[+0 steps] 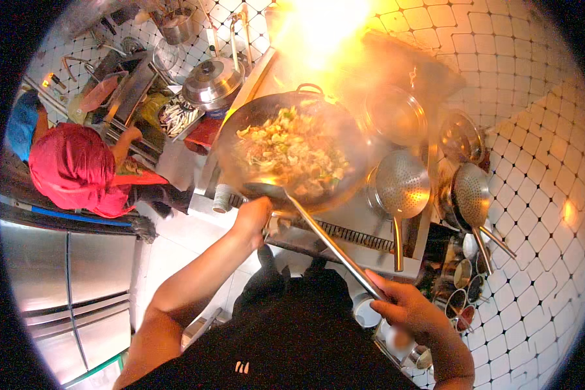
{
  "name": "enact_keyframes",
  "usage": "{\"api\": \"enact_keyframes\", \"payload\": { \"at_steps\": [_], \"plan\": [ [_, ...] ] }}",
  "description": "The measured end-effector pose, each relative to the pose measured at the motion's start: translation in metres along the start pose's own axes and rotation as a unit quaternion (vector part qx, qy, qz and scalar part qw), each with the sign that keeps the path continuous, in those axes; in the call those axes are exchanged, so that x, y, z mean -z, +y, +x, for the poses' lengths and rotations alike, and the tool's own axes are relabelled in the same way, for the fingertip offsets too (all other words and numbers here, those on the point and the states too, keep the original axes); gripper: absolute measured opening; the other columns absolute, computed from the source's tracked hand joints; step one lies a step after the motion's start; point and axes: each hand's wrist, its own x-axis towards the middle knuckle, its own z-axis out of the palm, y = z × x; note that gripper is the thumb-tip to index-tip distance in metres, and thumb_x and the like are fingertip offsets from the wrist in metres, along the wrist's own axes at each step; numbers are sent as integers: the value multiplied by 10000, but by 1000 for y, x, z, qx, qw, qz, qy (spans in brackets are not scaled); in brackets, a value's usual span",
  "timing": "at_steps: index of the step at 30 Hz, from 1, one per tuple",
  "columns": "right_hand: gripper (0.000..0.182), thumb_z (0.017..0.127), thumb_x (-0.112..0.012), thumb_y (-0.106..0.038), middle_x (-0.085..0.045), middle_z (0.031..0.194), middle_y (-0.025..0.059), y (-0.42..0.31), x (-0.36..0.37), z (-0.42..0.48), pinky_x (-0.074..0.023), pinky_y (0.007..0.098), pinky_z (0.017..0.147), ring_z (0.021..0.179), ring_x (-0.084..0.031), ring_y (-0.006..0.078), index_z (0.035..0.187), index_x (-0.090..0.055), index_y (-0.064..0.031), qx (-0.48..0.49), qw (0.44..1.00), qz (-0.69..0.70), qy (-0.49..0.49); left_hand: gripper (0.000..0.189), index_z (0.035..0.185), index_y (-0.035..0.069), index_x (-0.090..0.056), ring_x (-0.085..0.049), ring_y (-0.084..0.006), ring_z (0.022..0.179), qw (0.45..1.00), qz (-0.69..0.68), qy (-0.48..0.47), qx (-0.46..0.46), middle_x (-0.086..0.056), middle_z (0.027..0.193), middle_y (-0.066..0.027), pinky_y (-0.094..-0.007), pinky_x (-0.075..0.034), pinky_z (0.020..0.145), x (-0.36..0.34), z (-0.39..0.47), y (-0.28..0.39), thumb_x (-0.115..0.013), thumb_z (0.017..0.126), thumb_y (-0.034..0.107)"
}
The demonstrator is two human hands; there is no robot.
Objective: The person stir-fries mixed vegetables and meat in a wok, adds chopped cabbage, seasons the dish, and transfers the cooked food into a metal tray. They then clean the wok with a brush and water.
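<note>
A large wok (229, 161) with chopped food (292, 146) in it stands on the stove in front of me. My left hand (254, 218) is closed at its near rim, apparently on the wok's handle, which the fingers hide. In my right hand (402, 304) is the long metal handle of a cooking utensil (339, 251); it reaches up to the wok's near edge, and its head is hard to make out in the wok. Bright flames (321, 29) rise behind the far rim, and smoke blurs part of the food.
Right of the wok lie a metal strainer (403, 183) and a round pan (397, 114); more strainers (470, 195) sit farther right. A lidded pot (212, 83) stands back left. A co-worker in red (80, 170) works at the left counter. Several containers (463, 273) line the lower right.
</note>
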Motion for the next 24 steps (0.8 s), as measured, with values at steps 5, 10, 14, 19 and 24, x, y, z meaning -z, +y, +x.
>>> {"api": "enact_keyframes", "payload": {
  "at_steps": [5, 10, 14, 19, 24],
  "plan": [
    [607, 890, -578, -137, -593, 738, 76, 17, -2, 67, -466, 298, 636, 659, -557, 133, 1447, -344, -78, -10, 997, -60, 53, 173, 952, -18, -497, -581, -224, 629, 973, 92, 92, -189, -609, 762, -143, -368, -477, 558, 38, 91, -78, -471, 825, 96],
    [633, 864, -574, -144, -625, 901, 285, 8, -14, 83, -511, 440, 702, 767, -633, 423, 1448, -332, -122, -38, 989, -115, 85, 314, 1150, -40, -493, -663, -301, 789, 991, -20, -7, -134, -631, 1039, -195, -378, -552, 578, 27, -13, -64, -393, 869, 57],
    [606, 885, -595, -151, -621, 832, 223, -5, -22, 60, -498, 348, 698, 694, -633, 283, 1442, -357, -113, 63, 986, -120, 100, 216, 944, -37, -547, -640, -289, 658, 996, -5, -6, -89, -641, 818, -186, -393, -529, 527, 12, 37, -24, -404, 844, 90],
    [647, 876, -623, -143, -568, 1240, 241, -40, -7, 22, -453, 391, 945, 1098, -598, 340, 1454, -332, -145, -85, 995, -29, -50, 241, 1017, -57, -530, -629, -283, 635, 997, -6, -74, -26, -610, 854, -173, -402, -530, 520, 9, -2, -8, -439, 837, 73],
    [640, 892, -606, -160, -561, 961, 89, -1, -10, 47, -452, 294, 737, 795, -538, 149, 1463, -322, -113, -19, 1000, 14, 7, 180, 944, -7, -530, -548, -259, 517, 997, -22, 60, -34, -561, 729, -126, -383, -439, 414, 1, 34, -11, -478, 828, 121]
  ]
}}
